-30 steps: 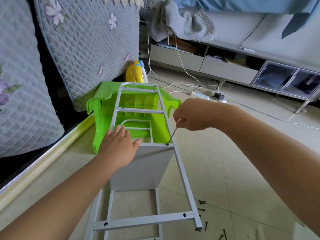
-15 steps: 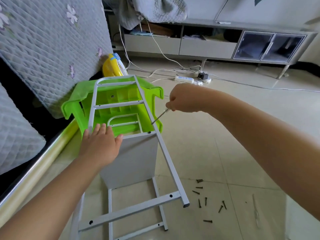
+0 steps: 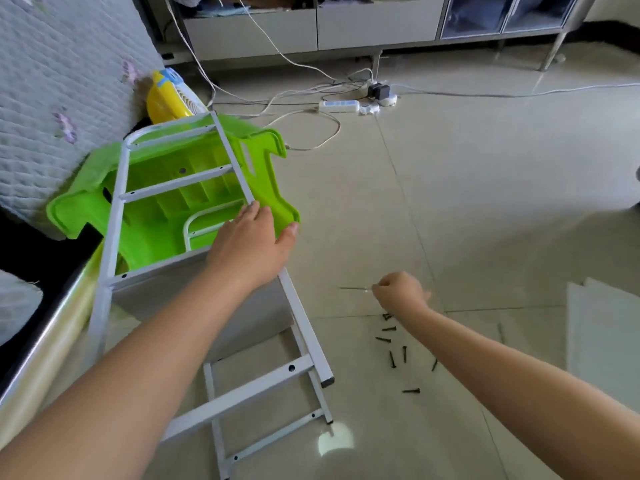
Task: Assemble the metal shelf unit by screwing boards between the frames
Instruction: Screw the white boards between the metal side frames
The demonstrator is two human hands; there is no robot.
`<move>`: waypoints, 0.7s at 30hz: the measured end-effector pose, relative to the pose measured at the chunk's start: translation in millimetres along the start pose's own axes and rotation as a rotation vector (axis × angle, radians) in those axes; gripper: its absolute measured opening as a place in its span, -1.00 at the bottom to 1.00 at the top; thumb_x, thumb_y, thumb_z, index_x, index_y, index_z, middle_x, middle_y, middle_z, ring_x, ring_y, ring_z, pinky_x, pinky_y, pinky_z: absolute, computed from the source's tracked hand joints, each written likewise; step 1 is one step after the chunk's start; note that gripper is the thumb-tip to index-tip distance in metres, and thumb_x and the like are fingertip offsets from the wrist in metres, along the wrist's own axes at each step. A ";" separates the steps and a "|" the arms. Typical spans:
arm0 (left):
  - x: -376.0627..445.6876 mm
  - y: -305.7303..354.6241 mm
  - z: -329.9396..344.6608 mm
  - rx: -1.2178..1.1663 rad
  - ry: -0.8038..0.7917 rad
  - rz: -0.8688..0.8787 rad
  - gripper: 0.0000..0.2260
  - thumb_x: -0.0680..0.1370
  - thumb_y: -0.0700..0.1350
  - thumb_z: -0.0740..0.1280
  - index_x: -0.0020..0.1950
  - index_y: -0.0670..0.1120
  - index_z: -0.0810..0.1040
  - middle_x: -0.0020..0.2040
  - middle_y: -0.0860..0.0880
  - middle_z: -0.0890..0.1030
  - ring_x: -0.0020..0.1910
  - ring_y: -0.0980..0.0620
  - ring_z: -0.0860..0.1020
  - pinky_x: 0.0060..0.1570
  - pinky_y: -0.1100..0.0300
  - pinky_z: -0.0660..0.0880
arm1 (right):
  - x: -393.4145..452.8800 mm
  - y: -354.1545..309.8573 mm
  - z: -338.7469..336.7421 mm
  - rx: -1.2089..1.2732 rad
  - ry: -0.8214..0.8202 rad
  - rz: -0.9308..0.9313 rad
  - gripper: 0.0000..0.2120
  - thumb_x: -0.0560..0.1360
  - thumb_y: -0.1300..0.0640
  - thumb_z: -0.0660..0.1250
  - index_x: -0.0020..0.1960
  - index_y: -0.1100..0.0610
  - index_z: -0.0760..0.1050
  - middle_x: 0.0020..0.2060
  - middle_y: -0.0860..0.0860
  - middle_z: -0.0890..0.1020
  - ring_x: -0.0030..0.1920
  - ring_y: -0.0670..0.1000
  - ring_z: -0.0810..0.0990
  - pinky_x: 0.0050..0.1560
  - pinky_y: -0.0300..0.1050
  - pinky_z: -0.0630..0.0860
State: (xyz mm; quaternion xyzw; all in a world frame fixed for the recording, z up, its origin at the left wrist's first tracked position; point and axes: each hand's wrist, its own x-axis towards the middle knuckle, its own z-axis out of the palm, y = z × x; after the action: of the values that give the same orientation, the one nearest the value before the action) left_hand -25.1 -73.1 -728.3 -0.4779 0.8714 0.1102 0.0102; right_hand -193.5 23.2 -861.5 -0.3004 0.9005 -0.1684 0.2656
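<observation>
Left hand (image 3: 251, 242) flat, fingers straight, pressing on white metal frame (image 3: 228, 157) where grey board (image 3: 239, 313) meets its rail. Right hand (image 3: 400, 292) curled round thin screwdriver (image 3: 355, 288), above black screws (image 3: 393, 344) strewn on floor (image 3: 485, 209). Frame's far end propped over green plastic stool (image 3: 166, 202).

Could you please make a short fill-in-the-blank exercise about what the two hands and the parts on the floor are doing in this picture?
1. The left hand rests on the white metal frame, which leans on a ____ plastic stool.
2. The right hand holds a thin ____.
3. The dark screws lie loose on the ____.
4. The grey board sits between the two ____.

Missing words: green; screwdriver; floor; frames
</observation>
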 end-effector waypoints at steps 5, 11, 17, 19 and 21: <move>6.9 3.8 6.5 0.065 0.000 -0.004 -0.47 0.64 0.04 0.00 0.51 -0.24 0.04 0.53 -0.17 0.00 0.52 -0.05 -0.04 0.46 0.08 -0.06 | -19.2 44.1 72.2 -0.226 -0.028 -0.094 -0.70 0.57 0.09 0.05 -0.03 0.09 0.56 -0.03 0.02 0.53 0.07 0.06 0.45 0.15 -0.05 0.22; 8.6 2.0 10.0 0.110 -0.004 0.006 -0.51 0.64 -0.04 -0.01 0.51 -0.23 -0.01 0.54 -0.16 -0.05 0.52 -0.04 -0.08 0.46 0.10 -0.10 | -34.9 73.7 113.7 -0.580 -0.224 -0.285 -0.83 0.54 0.21 0.07 -0.21 0.07 0.28 0.04 0.05 0.60 -0.13 0.05 0.45 -0.07 -0.11 0.24; 3.9 5.3 9.4 0.111 -0.010 0.001 -0.51 0.64 -0.07 -0.02 0.52 -0.23 -0.03 0.54 -0.14 -0.07 0.52 -0.03 -0.10 0.46 0.09 -0.12 | -28.9 72.1 105.0 -0.510 -0.187 -0.257 -0.77 0.58 0.02 0.05 -0.16 0.10 0.35 -0.05 0.09 0.58 0.03 0.09 0.56 -0.13 -0.15 0.26; 3.0 6.7 8.8 0.104 -0.015 -0.001 -0.52 0.64 -0.09 -0.02 0.52 -0.23 -0.04 0.54 -0.14 -0.08 0.52 -0.03 -0.11 0.47 0.09 -0.12 | -21.8 75.0 97.6 -0.447 -0.145 -0.229 -0.78 0.58 0.05 0.07 -0.17 0.13 0.35 0.03 0.11 0.57 0.06 0.10 0.53 -0.14 -0.17 0.28; 2.7 7.9 8.7 0.097 -0.019 -0.001 -0.52 0.64 -0.10 -0.01 0.52 -0.24 -0.04 0.54 -0.14 -0.09 0.52 -0.04 -0.12 0.47 0.09 -0.12 | -12.7 80.9 90.4 -0.367 -0.101 -0.166 -0.83 0.57 0.14 0.08 -0.07 0.18 0.41 0.08 0.12 0.53 0.10 0.10 0.49 -0.12 -0.18 0.30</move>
State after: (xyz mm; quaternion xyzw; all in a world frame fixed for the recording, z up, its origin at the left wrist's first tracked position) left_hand -34.0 -69.5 -735.7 -0.4763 0.8753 0.0723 0.0419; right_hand -169.0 79.9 -966.7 -0.4249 0.8738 -0.0076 0.2364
